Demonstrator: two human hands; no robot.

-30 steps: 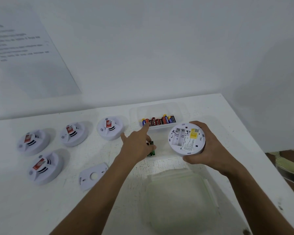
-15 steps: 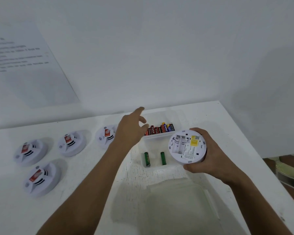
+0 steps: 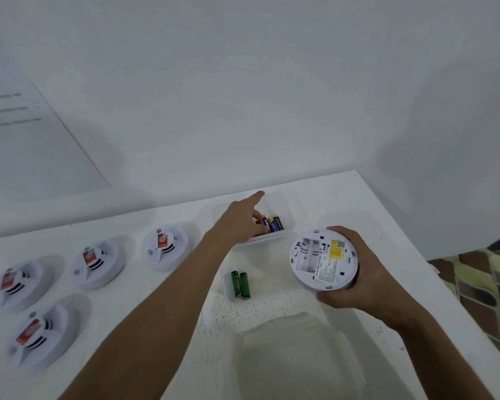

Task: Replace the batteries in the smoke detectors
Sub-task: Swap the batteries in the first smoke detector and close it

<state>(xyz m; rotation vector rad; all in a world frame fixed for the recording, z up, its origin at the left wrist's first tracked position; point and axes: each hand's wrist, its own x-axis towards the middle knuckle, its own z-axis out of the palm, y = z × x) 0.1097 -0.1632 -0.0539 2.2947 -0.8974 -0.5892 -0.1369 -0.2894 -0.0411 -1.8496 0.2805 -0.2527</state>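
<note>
My right hand (image 3: 361,284) grips a white round smoke detector (image 3: 321,259) turned back-up, its battery bay open and empty beside a yellow label. My left hand (image 3: 237,223) reaches into a clear plastic box (image 3: 272,236) of fresh batteries (image 3: 274,223). Its index finger points past the far rim and the other fingers curl down among the batteries. Whether they hold one is hidden. Two green batteries (image 3: 240,284) lie side by side on the white table between my arms.
Several more smoke detectors lie face-up at the left: (image 3: 165,245), (image 3: 96,262), (image 3: 13,281), (image 3: 38,332). A clear plastic lid (image 3: 295,356) lies at the front. The table's right edge (image 3: 433,284) drops to a patterned floor. The white wall carries a printed sheet (image 3: 26,134).
My left hand left the two green batteries on the table and moved back and right into the battery box. The held detector stayed put.
</note>
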